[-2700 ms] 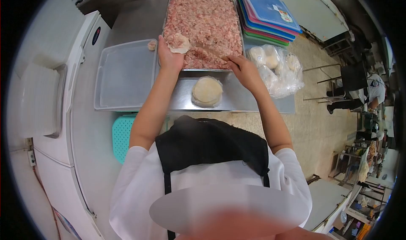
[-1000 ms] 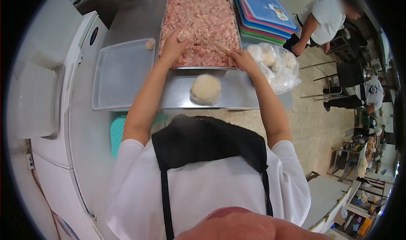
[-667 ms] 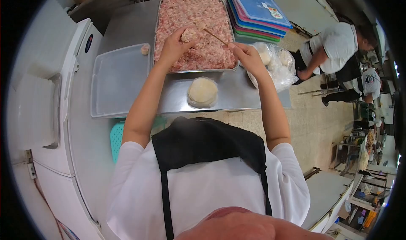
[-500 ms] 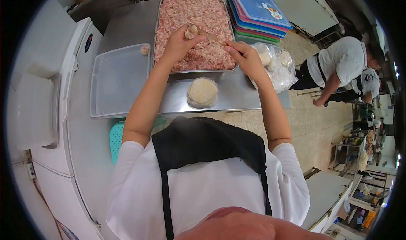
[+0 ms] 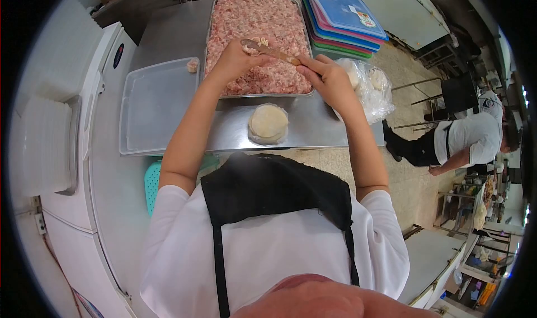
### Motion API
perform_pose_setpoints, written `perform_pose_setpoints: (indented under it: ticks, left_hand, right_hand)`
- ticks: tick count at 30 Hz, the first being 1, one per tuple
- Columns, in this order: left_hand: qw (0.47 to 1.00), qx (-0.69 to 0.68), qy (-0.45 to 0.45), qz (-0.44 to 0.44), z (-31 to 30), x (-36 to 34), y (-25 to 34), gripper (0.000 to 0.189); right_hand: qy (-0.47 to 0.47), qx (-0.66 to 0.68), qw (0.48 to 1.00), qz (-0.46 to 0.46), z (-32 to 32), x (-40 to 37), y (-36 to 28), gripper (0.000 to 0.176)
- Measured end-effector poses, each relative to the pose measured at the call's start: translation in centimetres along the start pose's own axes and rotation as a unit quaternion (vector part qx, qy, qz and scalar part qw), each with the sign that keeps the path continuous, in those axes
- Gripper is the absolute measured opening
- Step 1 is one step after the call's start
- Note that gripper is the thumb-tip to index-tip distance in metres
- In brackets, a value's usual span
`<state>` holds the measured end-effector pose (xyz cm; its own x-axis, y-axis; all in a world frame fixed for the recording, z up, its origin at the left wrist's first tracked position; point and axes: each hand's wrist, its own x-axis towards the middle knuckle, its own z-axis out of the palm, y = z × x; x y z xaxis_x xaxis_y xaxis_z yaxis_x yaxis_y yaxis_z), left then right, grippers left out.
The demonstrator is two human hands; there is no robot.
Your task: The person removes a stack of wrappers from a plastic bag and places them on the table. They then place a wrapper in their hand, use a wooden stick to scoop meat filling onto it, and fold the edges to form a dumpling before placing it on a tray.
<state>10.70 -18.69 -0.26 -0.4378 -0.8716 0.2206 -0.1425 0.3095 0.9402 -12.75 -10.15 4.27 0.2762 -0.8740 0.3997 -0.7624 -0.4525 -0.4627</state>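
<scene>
Over the tray of raw minced meat, my left hand is curled round a dumpling wrapper, whose pale ruffled edge shows above the fingers. My right hand grips one end of a flat wooden spatula. The spatula's other end lies across the wrapper in my left palm, hiding most of the filling. Nearer to me on the steel table sits a stack of round dough wrappers on clear plastic. One small shaped dumpling rests in the far right corner of a translucent plastic tray.
A clear plastic bag with round white dough pieces lies at the table's right side. Behind it are stacked colored plastic lids. A white refrigerator stands at left. A co-worker in a white shirt is on the right.
The spatula has moved left, so its end now lies over the wrapper in my left hand. The co-worker on the right has moved farther right and nearer the bottom of the view.
</scene>
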Motion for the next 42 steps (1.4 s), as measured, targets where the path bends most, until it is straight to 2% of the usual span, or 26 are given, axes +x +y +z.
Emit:
perform_pose_setpoints:
  ticks: [2, 5, 8, 9, 11, 14, 15, 17, 18, 20, 21, 23, 25, 26, 28, 30, 32, 35, 38, 39, 40, 41, 42]
  left_hand:
    - [0.994, 0.093, -0.024, -0.052, -0.7, 0.1, -0.6, 0.041]
    - [0.998, 0.042, -0.017, -0.039, -0.7, -0.7, -0.3, 0.032]
    - [0.998, 0.064, 0.025, -0.009, -0.3, -0.7, -3.5, 0.029]
    - [0.995, 0.082, 0.042, -0.029, -0.3, -0.8, -5.2, 0.03]
    - [0.988, 0.117, 0.078, -0.068, -0.2, -1.1, -7.7, 0.032]
    - [0.982, -0.049, 0.081, -0.161, 0.8, -2.3, -3.9, 0.03]
    - [0.963, -0.193, 0.103, -0.159, 1.0, -2.2, -5.0, 0.03]
    - [0.861, -0.467, 0.144, -0.141, 1.6, -1.4, -7.9, 0.028]
    - [0.845, -0.489, 0.156, -0.147, 1.6, -1.5, -7.7, 0.031]
    - [0.812, -0.531, 0.18, -0.159, 1.6, -1.5, -6.9, 0.035]
    - [0.816, -0.531, 0.165, -0.159, 1.6, -1.6, -6.9, 0.035]
    - [0.823, -0.53, 0.136, -0.155, 1.4, -1.6, -6.7, 0.034]
    - [0.916, -0.366, 0.096, -0.135, 1.2, -1.8, -6.0, 0.037]
    - [0.949, -0.278, 0.073, -0.125, 1.2, -2.1, -5.6, 0.038]
    - [0.98, -0.128, 0.052, -0.144, 1.2, -2.8, -2.6, 0.045]
    - [0.996, 0.011, 0.067, -0.055, 1.5, -2.6, -2.0, 0.048]
    - [0.975, 0.133, 0.119, 0.136, 1.9, -2.1, -3.1, 0.047]
    - [0.994, 0.101, -0.016, 0.025, 0.8, -1.2, -2.7, 0.048]
    - [0.992, 0.122, -0.001, -0.006, 0.5, -0.8, -3.7, 0.037]
    - [0.998, -0.018, 0.026, -0.051, 0.6, -0.6, -4.5, 0.033]
    - [0.981, -0.159, 0.05, -0.095, 0.9, -0.5, -5.4, 0.03]
    - [0.942, -0.297, 0.072, -0.137, 1.1, -0.5, -6.2, 0.028]
    - [0.91, -0.375, 0.09, -0.151, 1.3, -0.4, -6.1, 0.027]
  right_hand:
    - [-0.004, 0.02, 1.0, -0.01, 1.1, -0.1, 0.9, 0.026]
    - [-0.03, 0.032, 0.999, -0.014, 2.1, 0.0, 2.9, 0.027]
    - [-0.072, -0.041, 0.997, 0.011, 0.5, 0.0, 3.6, 0.025]
    - [-0.086, -0.077, 0.993, 0.023, 0.0, 0.1, 3.5, 0.024]
    - [-0.051, -0.052, 0.997, 0.032, 0.4, -0.4, 3.1, 0.024]
    - [-0.012, 0.03, 0.999, 0.026, 2.6, -0.9, 3.7, 0.026]
    - [-0.001, 0.064, 0.998, 0.019, 3.6, -1.1, 4.0, 0.027]
    - [0.037, 0.074, 0.997, 0.012, 5.3, -1.6, 3.6, 0.027]
    - [0.055, 0.079, 0.995, 0.009, 6.1, -1.9, 3.6, 0.028]
    - [-0.028, -0.006, 0.999, 0.038, 8.0, -2.9, 4.8, 0.028]
    - [-0.068, -0.049, 0.995, 0.054, 8.6, -3.3, 5.3, 0.027]
    - [-0.088, -0.052, 0.992, 0.071, 7.6, -3.7, 7.3, 0.028]
    - [-0.085, -0.052, 0.991, 0.093, 5.7, -3.3, 8.1, 0.029]
    - [-0.082, -0.005, 0.99, 0.11, 4.7, -2.9, 7.7, 0.03]
    - [-0.076, 0.087, 0.982, 0.147, 1.5, -2.0, 5.5, 0.031]
    - [-0.084, 0.137, 0.978, 0.133, 0.4, -1.7, 4.2, 0.031]
    - [-0.074, 0.173, 0.979, 0.084, 0.7, -1.6, 3.3, 0.03]
    - [-0.064, 0.138, 0.988, 0.02, 2.7, -1.6, 2.9, 0.027]
    - [-0.034, -0.007, 0.999, 0.031, 0.9, -1.3, 1.3, 0.025]
    - [-0.003, 0.009, 0.999, 0.039, 1.0, -1.1, 1.3, 0.023]
    - [0.029, 0.026, 0.998, 0.049, 1.2, -1.0, 1.3, 0.022]
    - [0.061, 0.042, 0.996, 0.059, 1.5, -1.0, 1.3, 0.021]
    - [0.072, 0.031, 0.996, 0.035, 2.5, -1.3, 1.9, 0.021]
